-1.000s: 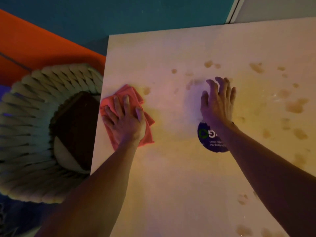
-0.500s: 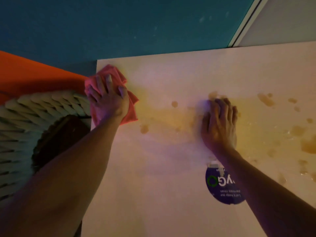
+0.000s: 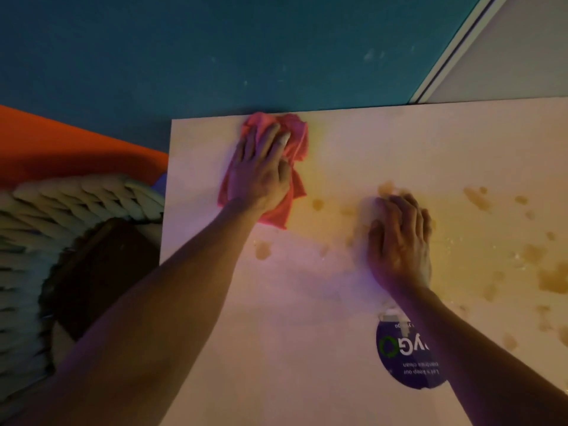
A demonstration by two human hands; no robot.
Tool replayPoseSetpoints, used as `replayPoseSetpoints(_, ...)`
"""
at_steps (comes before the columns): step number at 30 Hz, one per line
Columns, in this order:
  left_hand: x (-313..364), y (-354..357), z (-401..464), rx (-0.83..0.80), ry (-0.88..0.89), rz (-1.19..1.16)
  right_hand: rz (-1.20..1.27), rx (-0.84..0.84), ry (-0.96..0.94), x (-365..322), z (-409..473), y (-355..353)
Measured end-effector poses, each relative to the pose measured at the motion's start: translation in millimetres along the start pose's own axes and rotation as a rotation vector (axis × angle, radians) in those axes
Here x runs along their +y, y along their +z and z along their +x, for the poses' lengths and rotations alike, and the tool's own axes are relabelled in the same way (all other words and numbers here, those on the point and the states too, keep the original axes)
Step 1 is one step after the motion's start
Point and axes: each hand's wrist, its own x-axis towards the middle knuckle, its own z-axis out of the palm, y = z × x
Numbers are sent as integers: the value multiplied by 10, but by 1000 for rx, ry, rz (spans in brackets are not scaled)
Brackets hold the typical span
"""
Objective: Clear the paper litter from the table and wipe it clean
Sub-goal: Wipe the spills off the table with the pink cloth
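Observation:
A pale table (image 3: 307, 302) carries several brown stains (image 3: 550, 279), most of them on its right half. My left hand (image 3: 261, 170) presses a crumpled pink cloth (image 3: 296, 133) flat against the tabletop at the far edge, fingers straight on top of it. My right hand (image 3: 399, 241) rests on the table near the middle with its fingers curled under; nothing shows inside it. No paper litter is in view.
A round dark-blue sticker (image 3: 405, 358) with white print is stuck on the table under my right forearm. A woven chair (image 3: 76, 204) with a dark seat stands against the table's left edge. Beyond it are an orange surface (image 3: 46, 142) and a teal floor (image 3: 215, 56).
My left hand slid the cloth from the left edge up to the far corner, then right along the far edge. My right hand went from flat to curled fingers.

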Motion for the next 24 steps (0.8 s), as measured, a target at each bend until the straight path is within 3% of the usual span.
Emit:
replayPoseSetpoints(2, -254, -42, -13, 21, -33, -17, 9, 11, -4, 11, 2, -4)
replayPoseSetpoints(7, -987, -180, -114, 49, -305, -21, 28, 13, -2, 33, -13, -1)
replayPoseSetpoints(12, -835, -167, -93, 46, -528, -33, 33, -3, 15, 0, 14, 1)
replayPoseSetpoints(18, 131, 24, -413, -1, -317, 26, 20, -14, 13, 26, 5, 14)
replayPoseSetpoints(24, 884, 91, -1350, 0, -82, 41, 10, -10, 12, 20, 2, 12)
